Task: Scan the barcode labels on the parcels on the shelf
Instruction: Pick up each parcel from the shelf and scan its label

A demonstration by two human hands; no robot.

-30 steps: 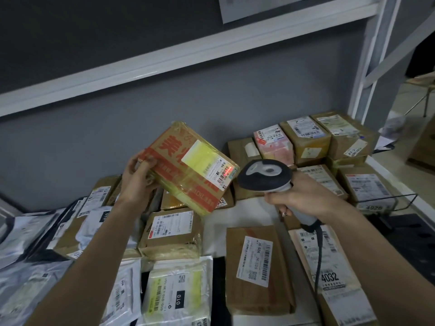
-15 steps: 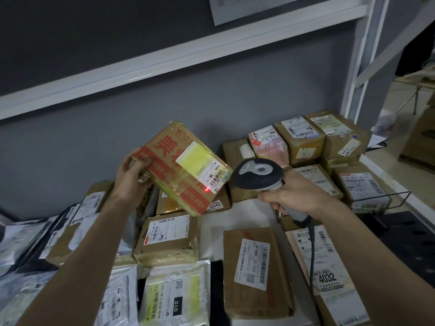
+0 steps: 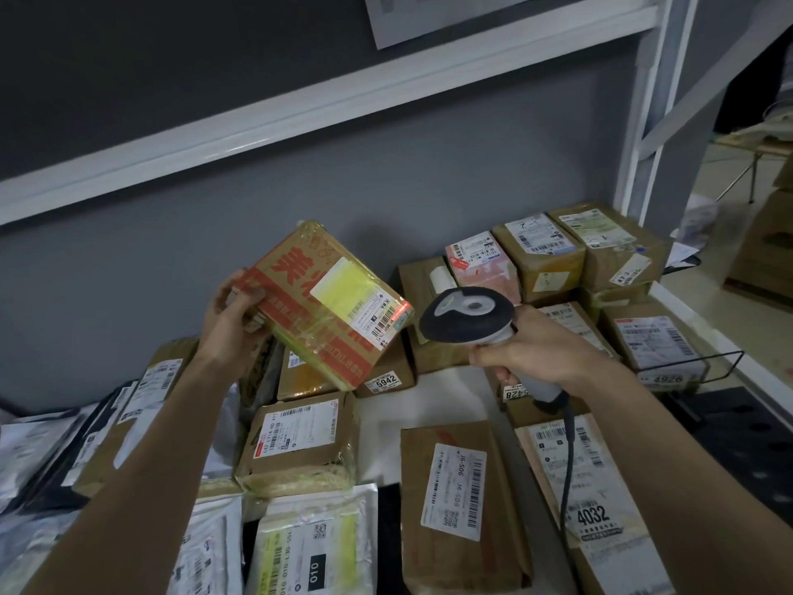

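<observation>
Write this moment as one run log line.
left hand holds red-printed box | right hand grips scanner | red light on label

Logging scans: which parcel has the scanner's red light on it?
The tape-wrapped cardboard box with red print, held up in the left hand; the others lie on the shelf.

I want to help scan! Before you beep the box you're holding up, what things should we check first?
1. Left hand grips the red-printed box firmly, lifted off the shelf: ok.
2. Right hand holds the scanner, pointing at the box: ok.
3. Barcode label faces the scanner, uncovered by fingers: ok.
4. Red scan light lies across the bars: not ok, it glows at the label's far corner.
5. Scanner cable hangs free of parcels: ok.
6. Scan registered: cannot tell.
</observation>
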